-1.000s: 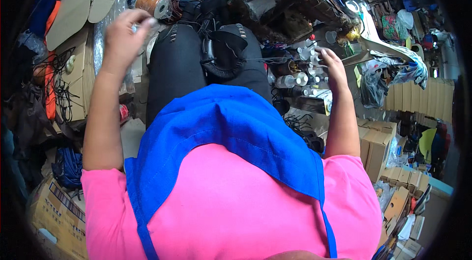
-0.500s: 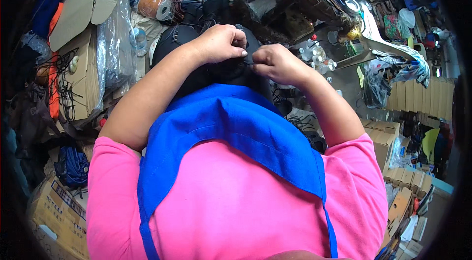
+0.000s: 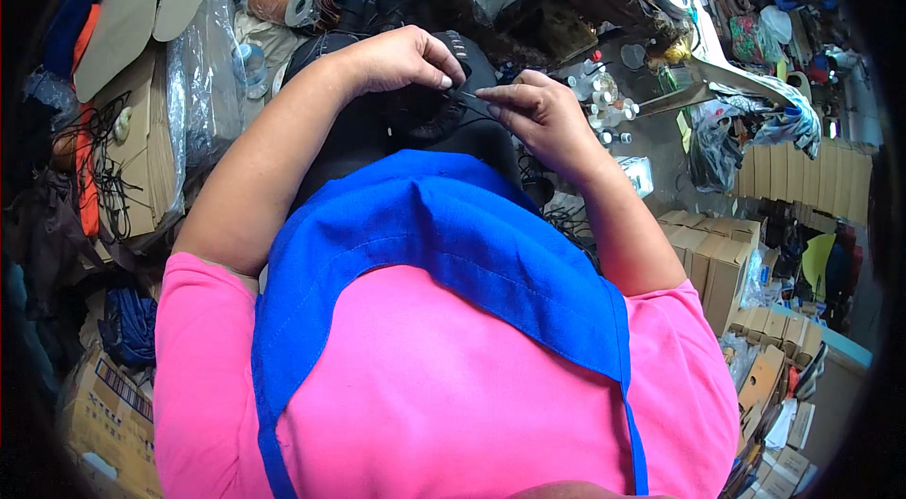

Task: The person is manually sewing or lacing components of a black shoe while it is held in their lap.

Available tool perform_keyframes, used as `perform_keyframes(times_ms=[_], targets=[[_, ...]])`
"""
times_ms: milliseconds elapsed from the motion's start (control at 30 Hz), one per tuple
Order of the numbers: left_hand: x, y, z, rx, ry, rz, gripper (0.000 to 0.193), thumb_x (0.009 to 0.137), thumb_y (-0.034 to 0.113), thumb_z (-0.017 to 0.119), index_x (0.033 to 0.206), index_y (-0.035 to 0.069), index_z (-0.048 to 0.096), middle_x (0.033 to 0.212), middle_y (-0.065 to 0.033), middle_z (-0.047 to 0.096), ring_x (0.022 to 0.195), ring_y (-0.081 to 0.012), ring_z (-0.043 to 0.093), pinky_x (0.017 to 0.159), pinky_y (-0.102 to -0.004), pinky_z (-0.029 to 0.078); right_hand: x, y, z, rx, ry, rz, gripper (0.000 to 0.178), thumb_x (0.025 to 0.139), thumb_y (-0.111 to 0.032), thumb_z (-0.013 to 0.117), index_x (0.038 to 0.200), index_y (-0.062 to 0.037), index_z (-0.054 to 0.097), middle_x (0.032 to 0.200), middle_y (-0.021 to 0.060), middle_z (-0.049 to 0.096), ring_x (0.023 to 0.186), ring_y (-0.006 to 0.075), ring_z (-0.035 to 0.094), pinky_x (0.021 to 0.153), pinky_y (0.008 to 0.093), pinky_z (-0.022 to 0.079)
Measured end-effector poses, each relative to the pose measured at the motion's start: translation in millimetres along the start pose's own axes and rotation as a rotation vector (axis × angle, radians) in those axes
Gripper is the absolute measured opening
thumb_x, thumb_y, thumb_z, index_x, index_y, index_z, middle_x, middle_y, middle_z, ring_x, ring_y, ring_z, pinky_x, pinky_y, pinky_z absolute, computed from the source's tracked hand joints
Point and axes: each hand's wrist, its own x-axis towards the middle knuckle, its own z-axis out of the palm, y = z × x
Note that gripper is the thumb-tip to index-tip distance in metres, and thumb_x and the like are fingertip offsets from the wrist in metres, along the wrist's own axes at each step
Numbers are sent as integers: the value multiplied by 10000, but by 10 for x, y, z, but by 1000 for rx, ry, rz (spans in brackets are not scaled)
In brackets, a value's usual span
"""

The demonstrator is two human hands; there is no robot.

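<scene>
A black piece with a row of coarse stitches along its edge (image 3: 429, 121) rests on my dark-clad lap, just beyond the blue apron (image 3: 425, 178). It looks like part of a shoe, but its full shape is hidden in shadow. My left hand (image 3: 406, 63) grips its far left side, fingers curled and thumb on top. From the right, my right hand (image 3: 543, 112) pinches a thin, shiny needle-like tool (image 3: 469, 95) between thumb and fingers. The tool's tip points at the stitched edge, close to my left thumb. Whether it pierces the material I cannot tell.
Ahead on the left lies an orange spool of cord (image 3: 283, 1), with cardboard (image 3: 142, 8) and plastic wrap nearby. Several small bottles (image 3: 604, 93) stand right of my right hand. Stacked cardboard boxes (image 3: 722, 263) sit lower right, and a worn dark bench edge is ahead.
My right hand has shifted right and opened its curl into a pinch, showing the needle-like tool. My left hand has moved slightly left and away from it. The stitched edge shows more.
</scene>
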Motion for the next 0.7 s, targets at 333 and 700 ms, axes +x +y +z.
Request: perform_keyframes(times_ms=[333, 700], targets=[[-14, -45, -7, -1, -10, -8, 302, 742, 75, 615, 1029, 3, 672, 970, -77, 678, 920, -151, 602, 895, -281, 432, 99, -88, 11, -51, -41, 29, 204, 736, -91, 619, 919, -83, 706, 783, 138, 589, 757, 300, 608, 689, 367, 492], [8, -66, -10, -8, -12, -13, 305, 725, 70, 613, 1016, 2, 676, 940, -79, 682, 896, -147, 603, 884, -278, 435, 96, -140, 31, -67, -21, 51, 189, 741, -105, 604, 898, -62, 701, 787, 147, 602, 766, 314, 614, 705, 379, 494]])
